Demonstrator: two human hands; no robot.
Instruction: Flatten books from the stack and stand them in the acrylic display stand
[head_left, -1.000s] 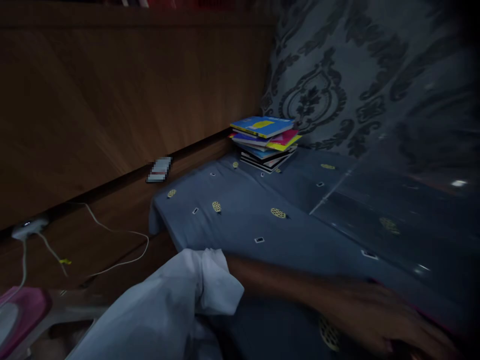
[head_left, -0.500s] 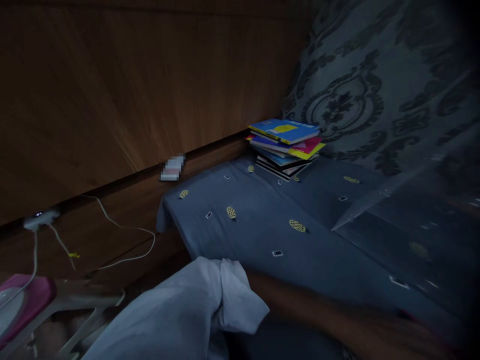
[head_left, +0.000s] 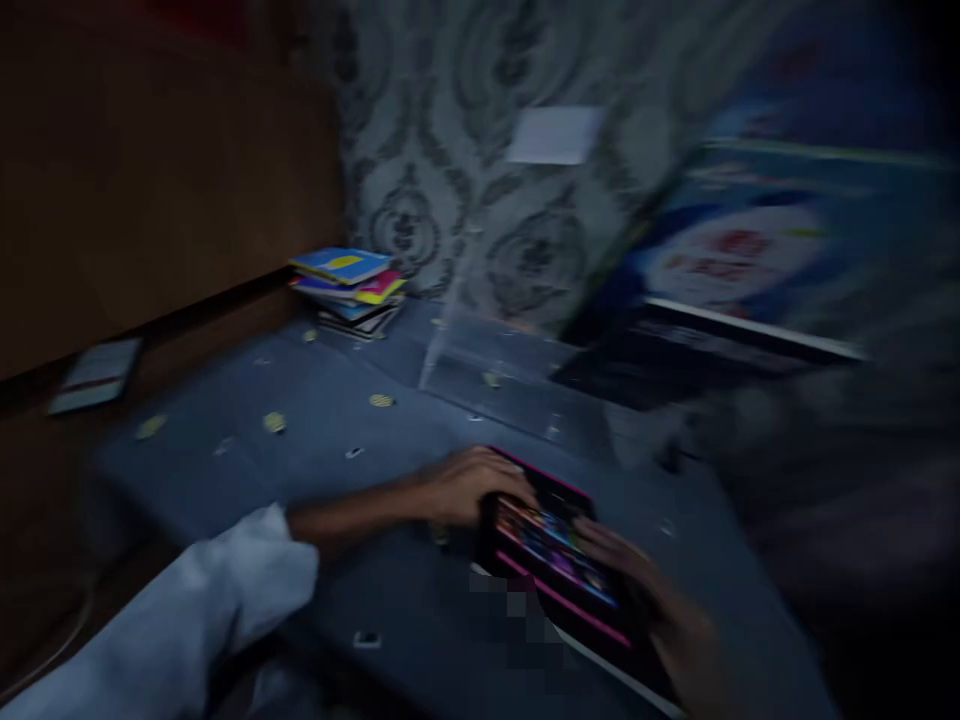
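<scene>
A dark book (head_left: 559, 560) with pink bands and a colourful picture on its cover lies tilted low over the patterned cloth (head_left: 420, 640); a pale edge shows along its near side. My left hand (head_left: 469, 485) grips its far left end, fingers bent over the cover. On the right end is my right hand (head_left: 675, 610), blurred by motion, its fingers reaching across the cover and its thumb hidden. Part of the book's near edge is masked by blocky squares. Whether the book touches the cloth I cannot tell.
A stack of books (head_left: 349, 290) stands in the table's far left corner. Behind my hands is a clear plastic panel (head_left: 517, 375). A large blue printed box or board (head_left: 750, 250) leans at the right. A pale flat device (head_left: 97, 375) lies on the wooden ledge.
The view has swung right. The book and my right hand have come into sight. My left hand, a blur at the lower right edge before, now shows clearly on the book.
</scene>
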